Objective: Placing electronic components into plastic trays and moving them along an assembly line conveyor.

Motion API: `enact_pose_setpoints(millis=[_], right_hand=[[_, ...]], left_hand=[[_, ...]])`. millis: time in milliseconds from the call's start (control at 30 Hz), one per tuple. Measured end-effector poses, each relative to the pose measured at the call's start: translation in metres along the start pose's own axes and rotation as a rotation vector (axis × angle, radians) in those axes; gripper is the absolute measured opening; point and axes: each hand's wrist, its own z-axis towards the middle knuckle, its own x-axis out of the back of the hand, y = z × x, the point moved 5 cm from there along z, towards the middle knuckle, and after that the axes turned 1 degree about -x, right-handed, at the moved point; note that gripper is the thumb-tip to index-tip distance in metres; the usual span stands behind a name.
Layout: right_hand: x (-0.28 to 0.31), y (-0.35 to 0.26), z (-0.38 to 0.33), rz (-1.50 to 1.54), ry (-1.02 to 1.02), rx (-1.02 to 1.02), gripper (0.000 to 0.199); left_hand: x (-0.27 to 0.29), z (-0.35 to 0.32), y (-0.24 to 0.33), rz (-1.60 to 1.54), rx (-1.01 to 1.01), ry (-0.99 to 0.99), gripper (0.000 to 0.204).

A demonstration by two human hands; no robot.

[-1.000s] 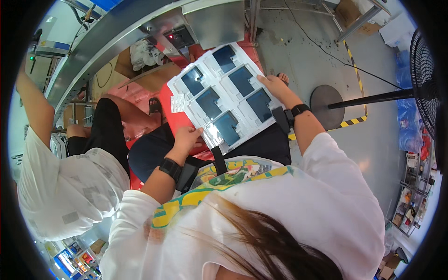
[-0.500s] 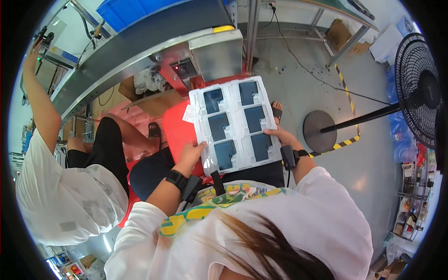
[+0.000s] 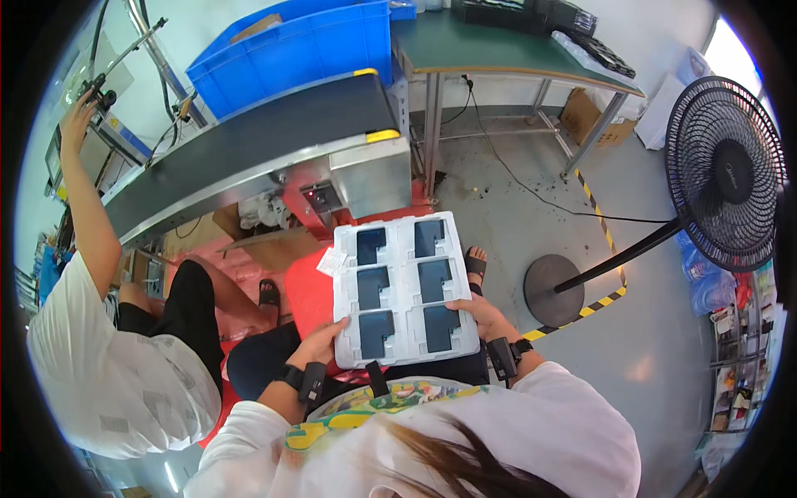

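Below, grey floor; ahead, conveyor, one blue bin at its far side, one green bench; one fan right. One tray between hands, six dark parts in it, two columns of three. Left hand closed on tray's left edge, right hand on right edge.

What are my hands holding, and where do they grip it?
A white tray of dark flat pieces. The left hand holds its left edge, the right hand its right edge, both toward the near end.
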Motion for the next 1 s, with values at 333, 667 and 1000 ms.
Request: enact_pose_setpoints(millis=[333,667,1000], right_hand=[[0.012,-0.008,-0.059,0.061,0.130,0.104,0.046],[0.049,-0.021,-0.170,0.184,0.399,0.312,0.048],[0.053,-0.073,-0.197,0.359,0.426,0.578,0.048]], left_hand=[[-0.051,-0.013,0.021,-0.045,-0.062,-0.152,0.037],[-0.144,0.010,0.020,0.103,0.111,-0.371,0.038],[-0.233,0.029,0.111,0.139,-0.036,-0.642,0.036]])
